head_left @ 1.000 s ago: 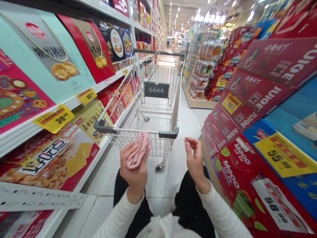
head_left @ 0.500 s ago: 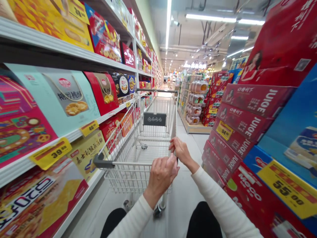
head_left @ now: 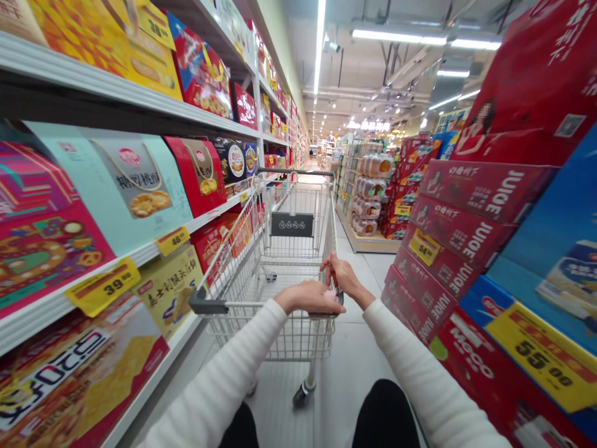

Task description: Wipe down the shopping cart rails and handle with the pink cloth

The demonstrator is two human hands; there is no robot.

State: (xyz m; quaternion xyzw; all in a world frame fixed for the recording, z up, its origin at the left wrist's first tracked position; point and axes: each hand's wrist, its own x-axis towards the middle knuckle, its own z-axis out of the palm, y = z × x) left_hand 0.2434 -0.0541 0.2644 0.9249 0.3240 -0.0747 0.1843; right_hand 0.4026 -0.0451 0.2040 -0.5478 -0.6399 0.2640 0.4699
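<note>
A wire shopping cart (head_left: 289, 339) with dark grey corner pieces stands in front of me. My left hand (head_left: 310, 297) lies across its near right corner, with the fingers bent over the dark corner piece. Just beyond it, my right hand (head_left: 342, 277) is at the right side rim, its fingers curled over toward the inside of the basket. Both hands are close together, and parts of the fingers are hidden. On the cart's inner far end is a dark panel (head_left: 292, 224) with small round symbols.
Shelves (head_left: 135, 261) with boxed snacks and yellow price tags run close along the left. Stacked red JUIGE boxes (head_left: 461, 230) and a blue-red stack with a price tag (head_left: 536, 354) flank the right. Farther on stands a pallet of packs (head_left: 368, 193).
My left hand has turned from a raised fist-like grip to a flatter hold over the corner, its forearm swinging left. The cart's near end has shifted slightly right in view.
</note>
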